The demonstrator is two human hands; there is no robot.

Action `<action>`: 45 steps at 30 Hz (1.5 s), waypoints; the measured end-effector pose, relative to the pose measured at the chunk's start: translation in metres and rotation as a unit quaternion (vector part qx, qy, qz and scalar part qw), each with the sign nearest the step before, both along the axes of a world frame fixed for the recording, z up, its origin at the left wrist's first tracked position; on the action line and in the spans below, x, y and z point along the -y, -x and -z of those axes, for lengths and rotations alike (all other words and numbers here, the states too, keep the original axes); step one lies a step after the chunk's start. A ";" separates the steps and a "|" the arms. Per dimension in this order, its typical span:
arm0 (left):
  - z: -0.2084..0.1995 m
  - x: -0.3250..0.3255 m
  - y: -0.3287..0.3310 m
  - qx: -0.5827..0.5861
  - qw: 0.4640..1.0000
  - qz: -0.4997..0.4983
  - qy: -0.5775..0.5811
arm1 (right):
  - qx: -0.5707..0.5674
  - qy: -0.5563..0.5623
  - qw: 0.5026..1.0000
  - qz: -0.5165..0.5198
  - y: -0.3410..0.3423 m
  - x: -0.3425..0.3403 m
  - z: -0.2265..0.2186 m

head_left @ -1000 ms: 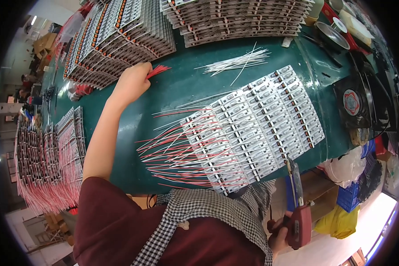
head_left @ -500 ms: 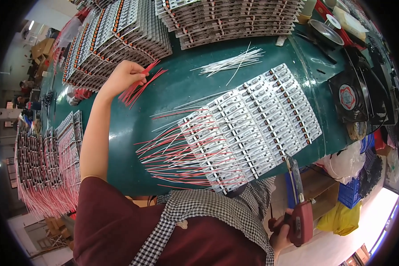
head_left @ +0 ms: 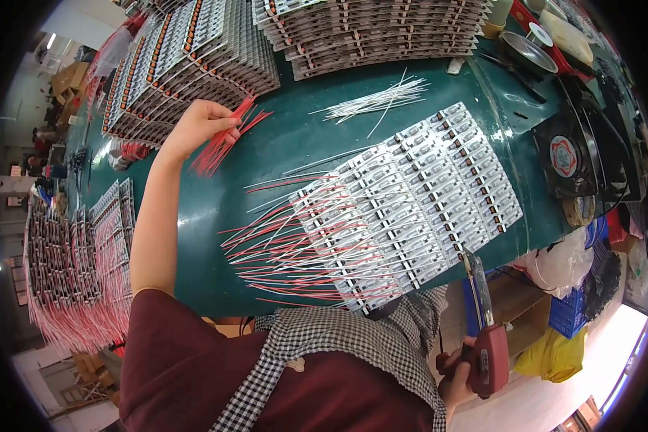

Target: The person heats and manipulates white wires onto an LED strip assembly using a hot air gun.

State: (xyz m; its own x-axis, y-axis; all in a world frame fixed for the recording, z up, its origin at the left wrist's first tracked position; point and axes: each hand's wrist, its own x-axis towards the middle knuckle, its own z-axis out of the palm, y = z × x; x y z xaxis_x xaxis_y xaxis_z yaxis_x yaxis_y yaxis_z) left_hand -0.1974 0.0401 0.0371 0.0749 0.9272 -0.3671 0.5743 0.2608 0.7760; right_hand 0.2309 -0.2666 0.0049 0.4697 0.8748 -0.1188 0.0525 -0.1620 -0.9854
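My left hand [head_left: 203, 128] is closed at the far left of the table, its fingers pinched on a bundle of red wires [head_left: 213, 154]. In my right hand [head_left: 456, 385], low at the right, is a soldering gun [head_left: 491, 360] with a dark red handle, its metal tip pointing up at the near edge of a panel of small circuit boards [head_left: 425, 209]. Whether the tip touches the panel I cannot tell. Red and white wires [head_left: 288, 252] lie across the panel's left columns, their loose ends spread over the table. Farther back rests a pile of white wires [head_left: 378, 101].
Tall stacks of panels [head_left: 187, 65] stand along the back of the green table [head_left: 201, 245]. Wired panels [head_left: 79, 266] hang with red wires at the left. A black fan-like device [head_left: 565, 155] and a metal bowl [head_left: 529, 54] are at the right.
My left fingers have shifted slightly among the red wires, and the bundle has fanned out a little. The right hand and the soldering gun have hardly moved.
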 end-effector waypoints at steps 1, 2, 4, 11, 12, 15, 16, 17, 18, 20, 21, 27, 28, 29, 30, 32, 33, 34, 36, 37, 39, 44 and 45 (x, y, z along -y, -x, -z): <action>0.000 -0.001 -0.002 0.008 1.000 -0.008 0.007 | 0.002 -0.002 1.000 0.000 0.000 0.001 -0.001; 0.003 -0.002 0.000 0.008 1.000 -0.008 0.008 | 0.002 0.000 1.000 0.001 0.000 0.002 -0.001; 0.008 -0.005 0.010 -0.009 0.999 0.034 0.007 | -0.012 0.004 1.000 -0.002 -0.003 0.005 0.003; 0.002 0.018 -0.008 0.210 0.938 -0.119 -0.248 | -0.005 -0.023 0.999 0.037 0.000 0.002 0.008; 0.006 0.025 -0.015 0.211 0.938 -0.119 -0.247 | -0.014 -0.020 0.999 0.021 -0.002 0.005 0.009; 0.017 0.048 -0.041 0.169 0.879 -0.142 -0.422 | -0.025 -0.022 0.999 0.009 -0.002 0.005 0.008; 0.025 0.054 -0.044 0.167 0.878 -0.144 -0.424 | -0.024 -0.026 0.999 0.013 -0.001 0.003 0.007; 0.033 0.057 -0.050 0.186 0.887 -0.152 -0.395 | -0.024 -0.027 0.999 0.011 0.002 0.002 0.005; 0.036 0.059 -0.053 0.205 0.894 -0.159 -0.365 | -0.020 -0.033 0.999 0.027 0.005 0.001 0.004; 0.025 0.053 -0.062 0.197 0.902 -0.155 -0.352 | -0.004 -0.036 0.998 0.057 0.007 -0.002 -0.002; 0.011 0.051 -0.069 0.177 0.932 -0.112 -0.297 | -0.007 -0.040 0.998 0.058 0.005 -0.002 -0.002; -0.042 0.073 -0.169 0.329 0.874 0.243 0.262 | 0.254 -0.017 0.967 0.022 -0.040 -0.029 0.005; -0.040 0.079 -0.185 0.335 0.833 0.287 0.334 | 0.298 -0.037 0.954 -0.023 -0.044 -0.042 -0.001; -0.039 0.084 -0.195 0.340 0.821 0.304 0.343 | 0.340 -0.058 0.936 -0.070 -0.044 -0.056 -0.007; -0.036 0.087 -0.205 0.341 0.801 0.321 0.374 | 0.325 -0.087 0.940 -0.058 -0.045 -0.064 -0.004; -0.033 0.090 -0.219 0.337 0.776 0.344 0.406 | 0.454 -0.197 0.863 -0.105 -0.045 -0.090 -0.006; -0.032 0.090 -0.222 0.346 0.766 0.348 0.415 | 0.520 -0.154 0.834 -0.105 -0.039 -0.091 -0.006; -0.032 0.090 -0.226 0.353 0.757 0.350 0.424 | 0.394 -0.303 0.852 -0.165 -0.034 -0.103 -0.008; -0.026 0.094 -0.229 0.364 0.754 0.346 0.423 | 0.296 -0.306 0.866 -0.260 -0.023 -0.106 -0.022; -0.025 0.095 -0.231 0.360 0.756 0.344 0.424 | 0.297 -0.307 0.866 -0.258 -0.024 -0.105 -0.019; -0.025 0.097 -0.232 0.355 0.759 0.340 0.427 | 0.321 -0.316 0.873 -0.189 -0.024 -0.101 -0.013; -0.025 0.099 -0.239 0.362 0.760 0.325 0.432 | 0.312 -0.304 0.872 -0.223 -0.019 -0.097 -0.016; -0.025 0.099 -0.240 0.362 0.760 0.325 0.432 | 0.325 -0.290 0.875 -0.211 -0.024 -0.096 -0.012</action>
